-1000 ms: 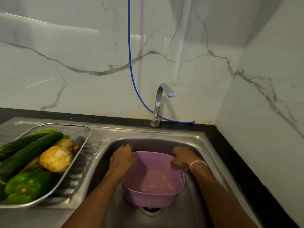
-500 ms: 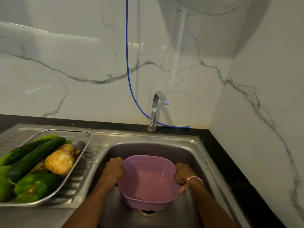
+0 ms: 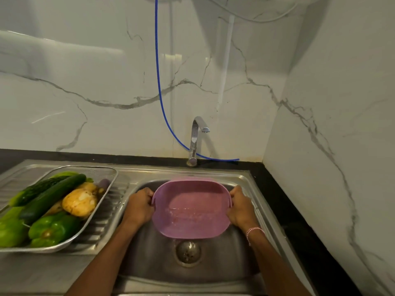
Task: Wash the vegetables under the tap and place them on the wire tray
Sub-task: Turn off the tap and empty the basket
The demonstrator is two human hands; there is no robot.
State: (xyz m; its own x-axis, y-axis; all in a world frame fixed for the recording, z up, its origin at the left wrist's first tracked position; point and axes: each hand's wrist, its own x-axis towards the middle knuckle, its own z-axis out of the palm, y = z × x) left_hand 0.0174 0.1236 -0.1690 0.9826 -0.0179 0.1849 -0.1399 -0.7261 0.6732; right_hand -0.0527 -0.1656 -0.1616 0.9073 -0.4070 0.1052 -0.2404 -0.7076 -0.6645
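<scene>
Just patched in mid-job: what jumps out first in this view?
The pink basket, gripped at its two ends by the left hand and right hand, is held centre frame over the sink, above the drain. To its left, the wire tray on the draining board is piled with cucumbers, green peppers and a yellowish vegetable. Behind, the tap shows no running water.

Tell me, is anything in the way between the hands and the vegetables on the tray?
Nothing visible: only bare drainboard lies between. But the left hand and right hand both grip the pink basket over the sink.
</scene>
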